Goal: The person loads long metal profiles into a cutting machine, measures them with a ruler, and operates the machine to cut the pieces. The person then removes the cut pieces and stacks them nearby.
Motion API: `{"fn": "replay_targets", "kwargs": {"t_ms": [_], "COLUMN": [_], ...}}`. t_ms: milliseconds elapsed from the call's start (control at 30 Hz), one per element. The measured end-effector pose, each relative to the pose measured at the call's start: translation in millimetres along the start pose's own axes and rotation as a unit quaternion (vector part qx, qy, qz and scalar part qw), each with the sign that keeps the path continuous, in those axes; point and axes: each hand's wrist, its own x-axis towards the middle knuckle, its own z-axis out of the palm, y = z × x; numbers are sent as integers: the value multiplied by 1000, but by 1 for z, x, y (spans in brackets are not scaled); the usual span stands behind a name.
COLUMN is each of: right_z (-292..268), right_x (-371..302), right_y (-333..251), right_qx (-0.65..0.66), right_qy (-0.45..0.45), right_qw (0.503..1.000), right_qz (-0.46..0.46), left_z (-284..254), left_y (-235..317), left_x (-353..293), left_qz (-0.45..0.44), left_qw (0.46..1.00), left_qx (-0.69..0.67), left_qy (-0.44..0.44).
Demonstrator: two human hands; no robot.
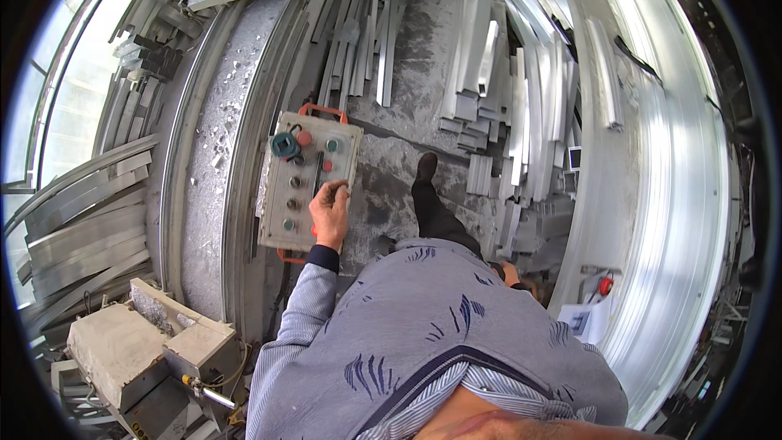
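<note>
Grey, dusty concrete floor (407, 57) fills the middle of the frame, strewn with long pale metal strips (505, 90) that lie in rows across the upper centre and upper right. At the far left more flat strips (81, 220) are stacked beside a bright window (73, 90). A long metal machine bed (212, 155) covered in shavings runs down the left of centre, and a boxy grey machine part (130, 342) sits at the lower left.

Just right of that bed, at centre left, is a grey control box (305, 179) with orange handles at its top and bottom ends and a column of round buttons, among them a large teal knob (285, 144) and a red button (304, 138). The left hand (330, 213) rests on the lower right part of the box, palm down, fingers close together and curled over its face, their tips by the right-hand buttons; which one they press I cannot tell. Its striped sleeve reaches up from the lower middle.

The right hand (511, 271) shows only as a sliver beyond the grey shirt, right of centre; its fingers are hidden. A dark trouser leg and shoe (426, 167) step forward on the floor at centre.
</note>
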Motion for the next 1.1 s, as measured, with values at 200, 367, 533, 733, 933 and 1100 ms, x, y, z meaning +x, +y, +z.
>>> {"fn": "replay_targets", "kwargs": {"t_ms": [200, 367, 533, 733, 933, 1100], "right_z": [-89, -176, -261, -267, -237, -253], "right_x": [209, 381, 517, 570, 564, 596], "right_y": [-115, -225, -338, -445, -535, -664], "right_qx": [6, 58, 17, 29, -64, -242], "right_qy": [-56, -14, 20, 30, -57, -93], "right_qw": [997, 997, 998, 994, 990, 923], "right_qz": [50, 40, -51, -105, -109, -284], "left_z": [49, 81, 100, 96, 67, 42], "left_y": [12, 62, 103, 117, 109, 94], "left_x": [79, 156, 222, 307, 411, 450], "left_qz": [-66, -121, -72, -100, 15, 3], "left_qw": [997, 989, 990, 990, 991, 983], "left_qx": [39, 80, 106, 87, 78, 48], "left_qy": [29, 24, 58, 41, 107, 176]}}
